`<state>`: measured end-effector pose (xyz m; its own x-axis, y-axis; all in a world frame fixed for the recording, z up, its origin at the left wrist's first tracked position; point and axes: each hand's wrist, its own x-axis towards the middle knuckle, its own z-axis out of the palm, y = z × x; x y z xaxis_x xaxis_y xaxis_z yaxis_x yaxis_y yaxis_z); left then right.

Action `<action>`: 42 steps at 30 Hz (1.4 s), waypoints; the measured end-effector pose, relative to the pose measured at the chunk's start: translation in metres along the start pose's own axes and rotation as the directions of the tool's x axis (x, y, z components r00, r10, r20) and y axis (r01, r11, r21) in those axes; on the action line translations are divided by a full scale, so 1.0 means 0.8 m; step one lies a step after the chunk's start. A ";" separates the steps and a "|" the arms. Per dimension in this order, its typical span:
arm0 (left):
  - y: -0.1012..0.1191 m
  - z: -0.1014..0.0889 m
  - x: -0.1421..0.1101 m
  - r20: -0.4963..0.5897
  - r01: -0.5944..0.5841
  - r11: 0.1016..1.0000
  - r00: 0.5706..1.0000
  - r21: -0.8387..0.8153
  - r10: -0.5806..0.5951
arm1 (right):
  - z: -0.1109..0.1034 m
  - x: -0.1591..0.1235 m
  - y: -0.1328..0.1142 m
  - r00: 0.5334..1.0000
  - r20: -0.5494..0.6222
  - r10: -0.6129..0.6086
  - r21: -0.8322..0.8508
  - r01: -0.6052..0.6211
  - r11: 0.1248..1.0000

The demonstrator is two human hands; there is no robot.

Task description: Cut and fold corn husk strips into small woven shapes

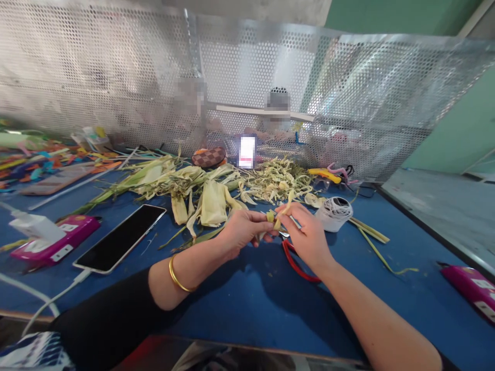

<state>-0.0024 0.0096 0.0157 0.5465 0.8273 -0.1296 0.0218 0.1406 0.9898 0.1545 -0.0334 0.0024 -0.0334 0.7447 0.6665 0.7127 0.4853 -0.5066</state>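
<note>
Near the middle of the blue table, my left hand (pixel 245 226) pinches a small, yellowish folded corn husk piece (pixel 270 216) between thumb and fingers. Close against it, my right hand (pixel 305 234) grips a pale husk strip (pixel 289 200) that sticks up past the fingertips. Both hands meet at this small piece, and the fingers partly hide it. Red-handled scissors (pixel 293 264) lie on the table under my right hand, their blades mostly covered. Just beyond the right hand stands a spool of white thread (pixel 334 212). Wide corn husks (pixel 214 203) are spread past my left hand.
A heap of shredded husk (pixel 278 180) lies before a perforated metal screen (pixel 247 62). To the left are a charging phone (pixel 121 238) and a magenta power strip (pixel 77 232); another magenta strip (pixel 469 288) lies right. Husk stems (pixel 370 230) rest beyond the spool.
</note>
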 end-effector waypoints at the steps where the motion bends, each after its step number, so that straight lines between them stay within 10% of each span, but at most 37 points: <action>1: 0.000 0.000 -0.001 0.024 0.001 1.000 1.000 0.014 -0.001 | 0.000 0.001 0.002 0.999 0.020 0.038 -0.035 -0.037 0.999; 10: -0.004 0.002 -0.001 0.124 0.014 1.000 0.992 0.006 -0.014 | 0.001 -0.001 0.005 0.960 0.095 0.262 -0.141 -0.248 0.959; 25: -0.010 0.010 0.005 -0.248 0.099 0.960 0.955 -0.261 -0.166 | -0.004 0.002 0.001 0.912 0.211 0.353 -0.185 -0.317 0.930; 29: -0.009 0.005 0.009 -0.292 0.020 0.982 0.953 -0.187 -0.075 | -0.025 0.011 -0.007 0.874 0.404 0.269 0.106 -0.337 0.936; 32: -0.008 0.005 0.008 -0.257 0.009 0.987 0.965 -0.163 -0.051 | -0.028 0.013 -0.012 0.818 0.511 0.263 0.407 -0.500 0.765; 35: -0.007 0.006 0.006 -0.245 0.010 0.990 0.969 -0.139 -0.044 | -0.022 0.011 -0.012 0.834 0.478 0.275 0.547 -0.528 0.650; 42: -0.005 0.011 0.002 -0.193 0.048 0.994 0.979 -0.095 -0.066 | -0.009 0.008 -0.012 0.905 0.188 0.382 0.586 -0.415 0.696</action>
<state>0.0059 0.0057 0.0120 0.3721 0.9057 -0.2032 -0.0320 0.2314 0.9723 0.1526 -0.0364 0.0155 0.1099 0.9454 0.3067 0.0989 0.2966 -0.9499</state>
